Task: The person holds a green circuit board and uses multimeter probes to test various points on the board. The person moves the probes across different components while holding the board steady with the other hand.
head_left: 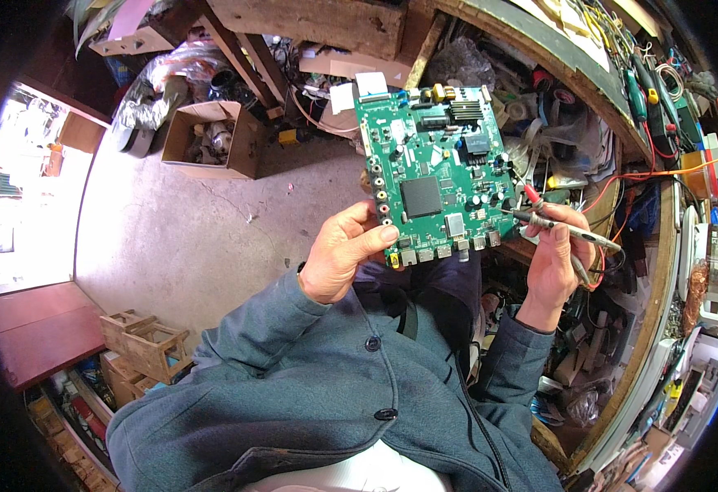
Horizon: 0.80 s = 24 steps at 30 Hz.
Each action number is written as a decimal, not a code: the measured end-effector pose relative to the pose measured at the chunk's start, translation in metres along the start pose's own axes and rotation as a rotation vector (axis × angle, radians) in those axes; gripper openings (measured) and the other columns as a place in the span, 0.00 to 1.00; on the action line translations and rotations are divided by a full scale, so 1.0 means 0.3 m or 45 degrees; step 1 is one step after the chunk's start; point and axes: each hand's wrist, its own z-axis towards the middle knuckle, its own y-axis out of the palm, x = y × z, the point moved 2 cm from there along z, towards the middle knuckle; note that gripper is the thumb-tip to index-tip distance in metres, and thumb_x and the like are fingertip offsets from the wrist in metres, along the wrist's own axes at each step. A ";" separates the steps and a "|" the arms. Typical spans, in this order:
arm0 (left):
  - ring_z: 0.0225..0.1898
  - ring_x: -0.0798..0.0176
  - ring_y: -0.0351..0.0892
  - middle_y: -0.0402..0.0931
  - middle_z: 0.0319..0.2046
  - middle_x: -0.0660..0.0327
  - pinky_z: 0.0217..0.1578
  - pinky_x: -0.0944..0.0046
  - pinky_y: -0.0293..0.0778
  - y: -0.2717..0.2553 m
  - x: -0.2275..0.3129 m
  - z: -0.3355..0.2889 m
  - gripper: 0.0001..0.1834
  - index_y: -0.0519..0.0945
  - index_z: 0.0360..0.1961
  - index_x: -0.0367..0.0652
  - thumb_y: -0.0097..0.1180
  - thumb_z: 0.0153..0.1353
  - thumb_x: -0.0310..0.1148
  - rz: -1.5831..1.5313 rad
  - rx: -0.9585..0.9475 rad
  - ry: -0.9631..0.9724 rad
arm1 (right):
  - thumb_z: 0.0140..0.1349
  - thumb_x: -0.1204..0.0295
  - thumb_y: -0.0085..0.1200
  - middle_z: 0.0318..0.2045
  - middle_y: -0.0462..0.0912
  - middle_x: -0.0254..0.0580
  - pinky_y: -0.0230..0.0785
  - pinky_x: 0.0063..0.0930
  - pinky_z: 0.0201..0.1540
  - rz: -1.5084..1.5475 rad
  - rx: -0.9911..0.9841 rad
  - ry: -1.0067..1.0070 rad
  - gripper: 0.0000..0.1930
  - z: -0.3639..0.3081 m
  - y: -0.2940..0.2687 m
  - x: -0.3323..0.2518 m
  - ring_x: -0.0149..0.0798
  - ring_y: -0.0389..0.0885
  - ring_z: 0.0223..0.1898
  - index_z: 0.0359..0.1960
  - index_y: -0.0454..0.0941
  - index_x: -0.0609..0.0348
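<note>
Green circuit board (430, 170) between the hands (341, 252) (556, 261)

The circuit board (431, 174) partly hides the left fingers (352, 218).

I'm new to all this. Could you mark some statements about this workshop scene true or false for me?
1. The left hand grips a green circuit board by its edge. True.
2. The right hand is empty. False: the right hand holds two slim probes, one with a red section and one with a dark front part.
3. A large dark square chip sits on the board. True.
4. The cardboard box on the floor is sealed. False: the cardboard box is open, with things inside.
5. The person wears a blue-grey jacket. True.
</note>
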 end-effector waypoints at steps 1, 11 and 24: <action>0.47 0.63 0.86 0.85 0.52 0.56 0.46 0.59 0.86 0.001 0.001 0.000 0.21 0.77 0.62 0.36 0.63 0.74 0.34 -0.004 -0.001 0.001 | 0.73 0.67 0.63 0.44 0.87 0.53 0.77 0.30 0.42 0.000 0.000 0.001 0.15 -0.001 -0.002 0.001 0.39 0.84 0.36 0.49 0.84 0.71; 0.48 0.64 0.86 0.85 0.53 0.58 0.45 0.62 0.86 0.015 0.005 0.002 0.22 0.77 0.64 0.37 0.65 0.72 0.33 0.021 0.030 -0.008 | 0.73 0.68 0.62 0.44 0.87 0.53 0.76 0.31 0.42 -0.008 -0.016 -0.009 0.15 0.002 -0.002 -0.003 0.40 0.84 0.36 0.49 0.84 0.71; 0.49 0.66 0.86 0.85 0.53 0.60 0.44 0.63 0.85 0.010 -0.007 0.004 0.22 0.78 0.64 0.40 0.66 0.72 0.32 0.049 0.025 0.002 | 0.73 0.69 0.61 0.45 0.87 0.54 0.76 0.31 0.43 0.005 -0.028 0.002 0.14 0.005 -0.004 -0.002 0.40 0.83 0.36 0.49 0.84 0.72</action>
